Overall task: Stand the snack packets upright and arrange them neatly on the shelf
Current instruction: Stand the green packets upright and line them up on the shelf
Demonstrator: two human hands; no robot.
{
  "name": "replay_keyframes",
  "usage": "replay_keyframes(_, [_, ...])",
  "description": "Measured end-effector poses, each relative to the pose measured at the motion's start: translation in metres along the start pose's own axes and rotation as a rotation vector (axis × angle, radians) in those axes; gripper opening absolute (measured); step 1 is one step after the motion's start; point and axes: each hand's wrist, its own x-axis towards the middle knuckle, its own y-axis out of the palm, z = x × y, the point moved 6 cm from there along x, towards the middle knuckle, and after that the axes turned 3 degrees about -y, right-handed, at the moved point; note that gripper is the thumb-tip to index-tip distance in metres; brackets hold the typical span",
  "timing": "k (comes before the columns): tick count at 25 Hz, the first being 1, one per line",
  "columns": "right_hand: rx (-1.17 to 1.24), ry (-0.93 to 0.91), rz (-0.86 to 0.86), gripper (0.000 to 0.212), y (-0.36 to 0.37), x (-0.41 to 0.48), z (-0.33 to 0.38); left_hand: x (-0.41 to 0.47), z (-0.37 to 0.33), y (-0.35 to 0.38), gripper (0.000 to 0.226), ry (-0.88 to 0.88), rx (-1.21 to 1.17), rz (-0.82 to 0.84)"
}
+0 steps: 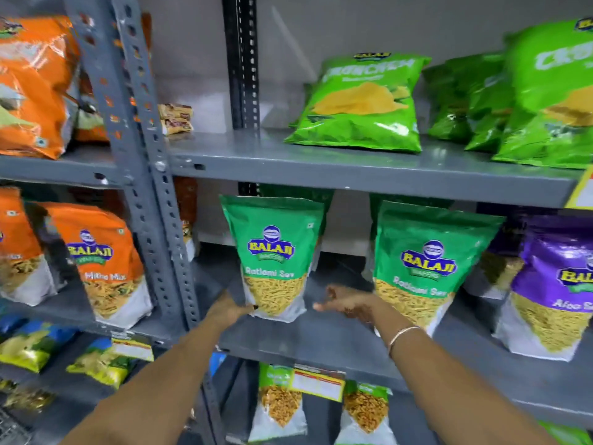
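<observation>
A green Ratlami Sev packet [274, 252] stands upright on the middle grey shelf [324, 335]. My left hand [229, 311] grips its lower left corner. Just right of the packet's base, my right hand [345, 303] hovers with fingers loosely spread, holding nothing; a bangle circles that wrist. A second green Ratlami Sev packet [426, 261] stands upright to the right, with more green packets behind both. Beside it stands a purple packet [555, 290], also upright.
Light green Crunchex bags [362, 101] lean on the upper shelf [353, 168]. Orange mix packets [102, 261] fill the left rack past a perforated grey upright [154, 187]. Small packets and yellow price tags [317, 382] sit on the shelf below.
</observation>
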Motion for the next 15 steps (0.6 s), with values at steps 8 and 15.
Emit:
replay_keyframes(8, [0.414, -0.159, -0.335, 0.056, 0.061, 0.039, 0.041, 0.049, -0.004, 0.009, 0.058, 0.211, -0.303, 0.182])
replay_keyframes(15, [0.363, -0.060, -0.435, 0.063, 0.079, 0.017, 0.030, 0.017, 0.008, 0.003, 0.059, 0.279, -0.270, 0.185])
